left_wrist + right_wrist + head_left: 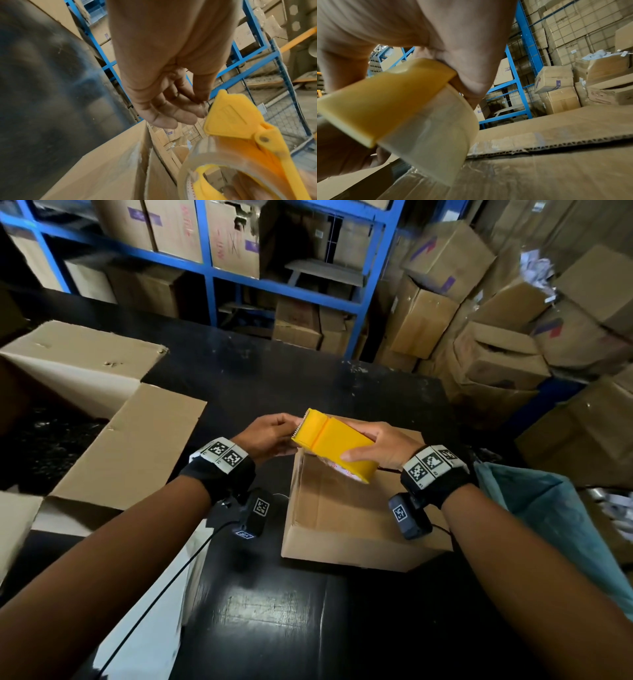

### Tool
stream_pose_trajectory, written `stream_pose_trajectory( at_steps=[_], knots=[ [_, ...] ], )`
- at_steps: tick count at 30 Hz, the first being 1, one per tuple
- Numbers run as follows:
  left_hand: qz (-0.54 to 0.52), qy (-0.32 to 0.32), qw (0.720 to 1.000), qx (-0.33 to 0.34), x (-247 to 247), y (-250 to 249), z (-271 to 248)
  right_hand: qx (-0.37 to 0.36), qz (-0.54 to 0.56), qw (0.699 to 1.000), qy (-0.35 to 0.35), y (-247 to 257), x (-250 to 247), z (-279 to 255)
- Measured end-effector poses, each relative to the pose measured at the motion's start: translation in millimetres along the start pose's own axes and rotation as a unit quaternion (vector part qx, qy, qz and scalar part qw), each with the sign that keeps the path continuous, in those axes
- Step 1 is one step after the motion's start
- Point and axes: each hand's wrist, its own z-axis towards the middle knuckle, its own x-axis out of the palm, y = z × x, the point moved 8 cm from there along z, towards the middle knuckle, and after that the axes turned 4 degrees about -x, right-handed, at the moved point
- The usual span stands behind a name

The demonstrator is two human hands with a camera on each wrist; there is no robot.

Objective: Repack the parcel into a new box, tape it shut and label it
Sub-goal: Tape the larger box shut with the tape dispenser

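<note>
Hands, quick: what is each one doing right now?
Left hand: fingers pinch at the yellow tape dispenser's toothed end.
Right hand: grips the dispenser.

Light: dim indoors, glare shining off the black table.
Shadows: forearms and shelving lying dark.
Blur: wrist views smearing the yellow tape dispenser and the left hand.
Distortion: edges bending outward.

Smooth yellow plastic tape dispenser, glossy clear tape roll, matt corrugated cardboard box, glossy black scuffed table, blue-painted metal shelving
</note>
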Motion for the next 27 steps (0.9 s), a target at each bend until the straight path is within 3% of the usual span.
stream_pose_trajectory(
  at_steps=[6,12,23,27],
  knots=[
    [0.177,-0.110,0.975,0.073,-5.4,-16.9,-5.2,-0.019,0.002,1.000,0.016,8.9,2.4,-2.2],
    [0.211,-0.147,0.962,0.093,-8.8,-19.8,-13.7,-0.041,0.000,0.999,0.000,19.4,0.2,-9.3],
    [0.155,-0.169,0.973,0.028,-6.7,-0.7,-15.1,-0.062,-0.019,0.996,-0.062,30.6,-13.9,-9.2],
    [0.128,-0.186,0.974,-0.014,-7.9,18.7,-9.0,-0.049,-0.039,0.997,-0.051,28.3,-11.5,2.7]
  ],
)
